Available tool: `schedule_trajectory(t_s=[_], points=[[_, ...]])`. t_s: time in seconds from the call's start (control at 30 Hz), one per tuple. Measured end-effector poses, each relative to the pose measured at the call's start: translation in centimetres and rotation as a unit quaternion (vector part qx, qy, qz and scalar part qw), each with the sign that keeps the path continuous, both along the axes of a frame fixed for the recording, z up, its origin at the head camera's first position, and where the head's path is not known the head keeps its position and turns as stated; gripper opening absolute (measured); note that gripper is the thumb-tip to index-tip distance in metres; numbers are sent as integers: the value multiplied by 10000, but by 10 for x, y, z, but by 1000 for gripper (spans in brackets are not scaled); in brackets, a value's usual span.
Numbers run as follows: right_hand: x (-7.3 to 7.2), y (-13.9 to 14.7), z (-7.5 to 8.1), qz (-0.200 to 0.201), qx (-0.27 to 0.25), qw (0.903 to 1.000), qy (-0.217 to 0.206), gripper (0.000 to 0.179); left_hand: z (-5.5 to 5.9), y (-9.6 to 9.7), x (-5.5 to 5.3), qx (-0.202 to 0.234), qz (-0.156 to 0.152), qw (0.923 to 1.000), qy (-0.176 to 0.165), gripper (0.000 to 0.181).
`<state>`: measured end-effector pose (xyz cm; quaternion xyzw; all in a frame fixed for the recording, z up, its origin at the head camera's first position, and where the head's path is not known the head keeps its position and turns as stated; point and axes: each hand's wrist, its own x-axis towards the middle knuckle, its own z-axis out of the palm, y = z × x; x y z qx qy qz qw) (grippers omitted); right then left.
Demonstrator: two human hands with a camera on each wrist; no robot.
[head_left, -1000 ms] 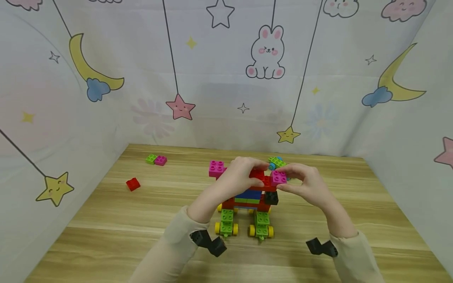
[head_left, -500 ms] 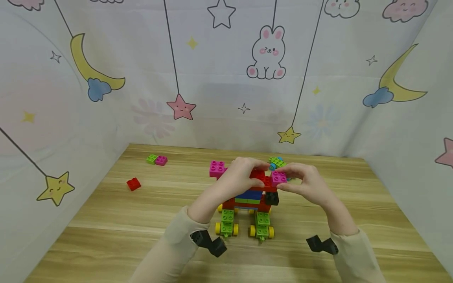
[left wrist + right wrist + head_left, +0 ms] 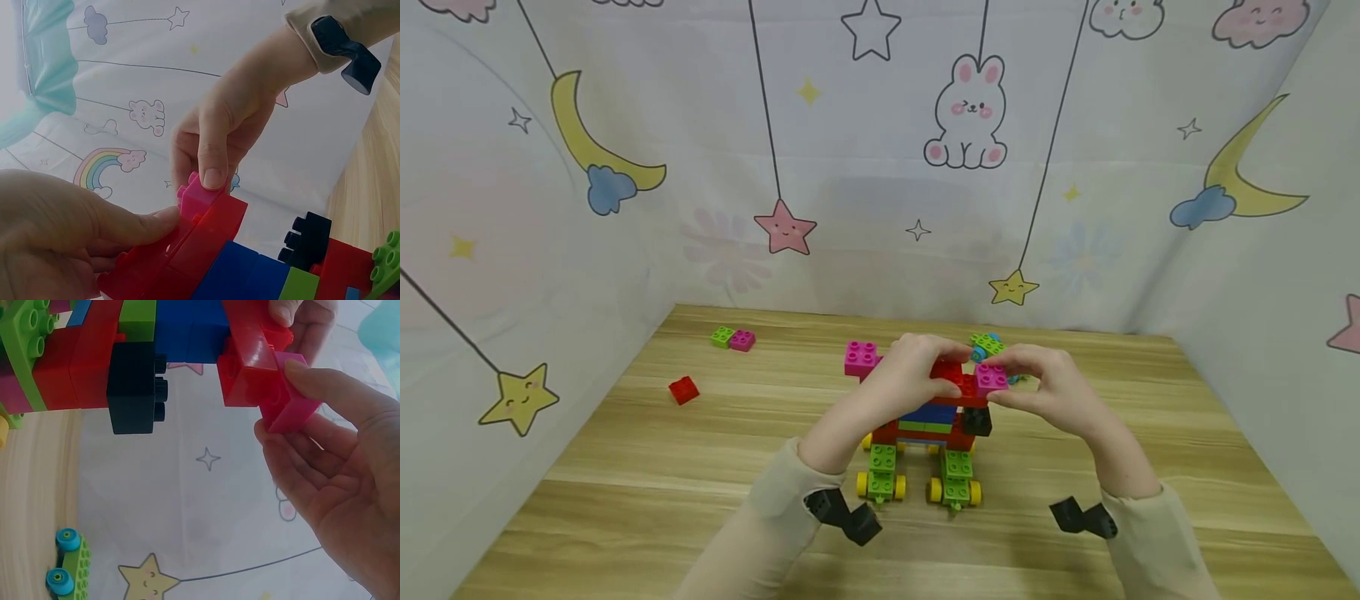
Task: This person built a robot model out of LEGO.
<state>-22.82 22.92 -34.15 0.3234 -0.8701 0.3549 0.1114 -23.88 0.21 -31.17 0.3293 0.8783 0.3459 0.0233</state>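
A toy built of stacked bricks (image 3: 927, 415) stands mid-table on green wheeled bases (image 3: 956, 479) with yellow wheels. My left hand (image 3: 917, 371) grips the red bricks (image 3: 209, 240) along its top, thumb on the near side. With thumb and fingers, my right hand (image 3: 1048, 387) pinches a pink brick (image 3: 294, 400) at the top right end, seated against the red brick beside it. Another pink brick (image 3: 861, 357) sits at the top left. Lower on the right side a black brick (image 3: 132, 387) juts out, under the red row.
A loose red brick (image 3: 684, 390) lies on the left of the wooden table (image 3: 737, 517). Behind it are a green brick (image 3: 722, 337) and a pink brick (image 3: 742, 340) side by side. A green base with blue wheels (image 3: 76, 565) stands behind the toy. Printed cloth (image 3: 880, 250) hangs around the table.
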Motion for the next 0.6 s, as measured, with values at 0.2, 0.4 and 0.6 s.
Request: schedule_trajectory(t_s=[0.2,0.4,0.6], points=[[-1,0,-2,-12,3,10000,3,29,-1,0,0,-6,-5,10000,40,42],[-1,1,-3,-31,-157,9995,-271,30,-2,0,-1,-9,-66,10000,-38,42],[-2,1,-7,-145,-252,9987,-426,31,-1,1,0,-183,-60,9998,-70,44]])
